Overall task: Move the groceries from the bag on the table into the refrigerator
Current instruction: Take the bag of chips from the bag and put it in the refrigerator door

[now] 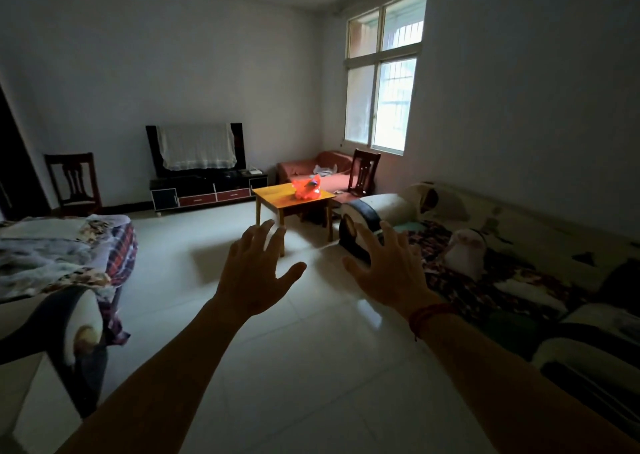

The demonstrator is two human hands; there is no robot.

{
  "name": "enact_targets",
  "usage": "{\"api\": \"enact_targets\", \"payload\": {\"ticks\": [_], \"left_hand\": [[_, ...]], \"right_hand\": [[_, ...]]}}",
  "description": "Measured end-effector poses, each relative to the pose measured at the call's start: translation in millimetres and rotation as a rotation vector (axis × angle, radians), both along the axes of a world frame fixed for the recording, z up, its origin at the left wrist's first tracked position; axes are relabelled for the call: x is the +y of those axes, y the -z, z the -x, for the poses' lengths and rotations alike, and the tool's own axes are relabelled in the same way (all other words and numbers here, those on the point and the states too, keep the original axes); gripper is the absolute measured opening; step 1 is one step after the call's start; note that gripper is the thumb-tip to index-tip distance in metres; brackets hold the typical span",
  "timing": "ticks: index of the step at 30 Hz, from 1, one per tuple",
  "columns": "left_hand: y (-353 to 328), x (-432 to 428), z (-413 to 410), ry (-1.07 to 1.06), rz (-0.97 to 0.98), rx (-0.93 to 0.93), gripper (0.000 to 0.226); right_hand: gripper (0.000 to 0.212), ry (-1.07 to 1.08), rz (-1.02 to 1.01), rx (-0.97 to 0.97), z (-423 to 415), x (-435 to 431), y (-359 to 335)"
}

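A red plastic bag (307, 187) sits on a small wooden table (273, 194) across the room, lit by the window. Something dark shows at its top. My left hand (258, 268) and my right hand (388, 273) are both held out in front of me, fingers spread, holding nothing. They are well short of the table, over bare floor. A red string circles my right wrist. No refrigerator is in view.
White tiled floor (294, 349) runs from me to the table. A sofa (485, 263) with cushions lines the right, another sofa (52, 256) with blankets the left. A TV stand (207, 190), two wooden chairs and a red armchair (311, 168) stand along the far wall.
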State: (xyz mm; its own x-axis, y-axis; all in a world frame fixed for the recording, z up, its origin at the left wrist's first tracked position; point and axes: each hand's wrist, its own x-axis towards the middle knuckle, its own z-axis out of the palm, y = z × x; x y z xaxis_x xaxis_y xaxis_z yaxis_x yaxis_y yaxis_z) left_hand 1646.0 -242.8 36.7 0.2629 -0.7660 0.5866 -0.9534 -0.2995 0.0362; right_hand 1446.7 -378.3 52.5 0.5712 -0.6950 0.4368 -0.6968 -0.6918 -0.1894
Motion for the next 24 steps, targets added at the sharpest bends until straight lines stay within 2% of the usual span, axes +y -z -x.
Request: {"api": "enact_targets", "payload": {"ticks": [15,24], "left_hand": [[13,-57,-20,-0.017,0.012,0.012,0.080],[32,-116,-66,-0.075,-0.064,0.011,0.085]], "right_hand": [[0.072,0.002,-0.036,0.050,-20,-59,10],[0.072,-0.009,-0.038,0.059,-66,-120,23]]}}
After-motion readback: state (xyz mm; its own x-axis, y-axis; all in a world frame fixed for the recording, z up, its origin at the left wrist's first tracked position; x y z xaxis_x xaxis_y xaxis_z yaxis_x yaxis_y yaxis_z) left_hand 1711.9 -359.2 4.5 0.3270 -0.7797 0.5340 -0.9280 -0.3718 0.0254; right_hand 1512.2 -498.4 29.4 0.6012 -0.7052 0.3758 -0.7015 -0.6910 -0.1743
